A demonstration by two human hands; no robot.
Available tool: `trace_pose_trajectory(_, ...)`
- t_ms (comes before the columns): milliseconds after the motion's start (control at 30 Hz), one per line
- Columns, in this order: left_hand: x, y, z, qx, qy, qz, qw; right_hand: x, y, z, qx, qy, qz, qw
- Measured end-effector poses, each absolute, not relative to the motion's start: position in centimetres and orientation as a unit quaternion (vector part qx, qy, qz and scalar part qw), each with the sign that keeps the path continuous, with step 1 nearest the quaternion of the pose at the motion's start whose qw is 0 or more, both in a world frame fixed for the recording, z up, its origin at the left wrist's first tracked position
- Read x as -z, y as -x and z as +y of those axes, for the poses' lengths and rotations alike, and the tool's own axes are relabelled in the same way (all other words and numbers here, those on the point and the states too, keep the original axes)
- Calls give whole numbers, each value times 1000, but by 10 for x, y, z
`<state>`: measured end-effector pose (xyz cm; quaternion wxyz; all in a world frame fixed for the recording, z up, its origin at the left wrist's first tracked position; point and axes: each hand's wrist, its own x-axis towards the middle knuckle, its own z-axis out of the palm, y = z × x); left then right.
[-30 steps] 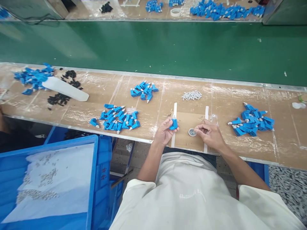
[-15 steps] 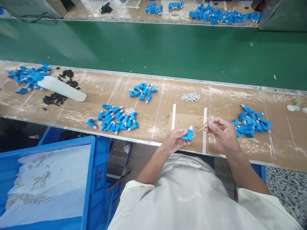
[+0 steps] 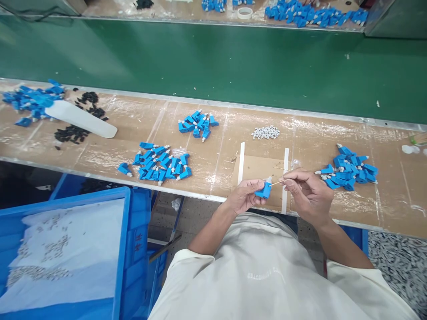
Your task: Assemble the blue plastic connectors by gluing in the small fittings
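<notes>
Jutting from the pinching left hand [image 3: 245, 196], a blue piece [image 3: 266, 191], right hand [image 3: 309, 193] near it, gripping a thin stick [image 3: 276, 182]

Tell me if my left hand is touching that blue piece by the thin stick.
Touching. The head view shows your left hand pinching the blue piece between thumb and fingers, its white end sticking out.

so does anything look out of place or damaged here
Mildly: one blue part lies apart, left of the front-middle blue pile, and a black bit sits outside its cluster. Both look like strays. The blue piece in the left hand shows no visible damage.
</notes>
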<state>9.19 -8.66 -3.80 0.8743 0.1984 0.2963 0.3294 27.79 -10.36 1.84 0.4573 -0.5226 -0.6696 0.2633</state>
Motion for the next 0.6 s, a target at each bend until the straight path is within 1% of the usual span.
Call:
trace_pose_trajectory(233, 39, -91, -86, -321, -190, 299, 878, -21, -276, -99, -236, 523, -691, 440)
trace_pose_trajectory(600, 44, -91, -85, -316, -192, 301, 879, -18, -278, -96, -238, 496, -707, 444)
